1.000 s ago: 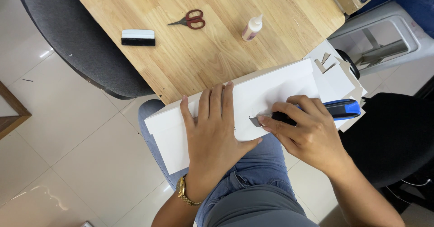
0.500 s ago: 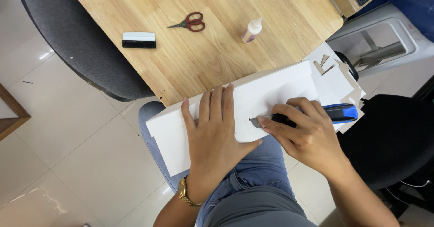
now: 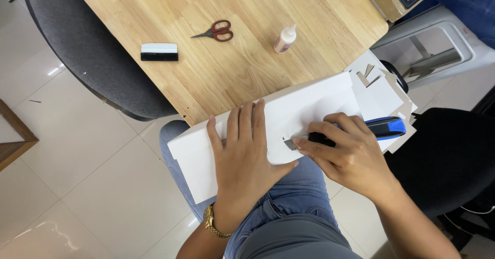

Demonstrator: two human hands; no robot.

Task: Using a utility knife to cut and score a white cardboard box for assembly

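Head view: left hand, fingers flat together, pins the white rectangular card sheet while right hand, fingers clenched round the blue-and-black utility knife, has its blade tip on the card, with no long cut visible.

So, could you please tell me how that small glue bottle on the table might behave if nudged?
The glue bottle looks small and plastic, so probably light. It is tall and narrow with a tapered tip, so it may tip easily, then roll on the smooth wooden table.

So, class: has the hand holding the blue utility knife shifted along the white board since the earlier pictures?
No. The right hand with the utility knife sits at the same spot on the white board, judged against the wooden table's edge.
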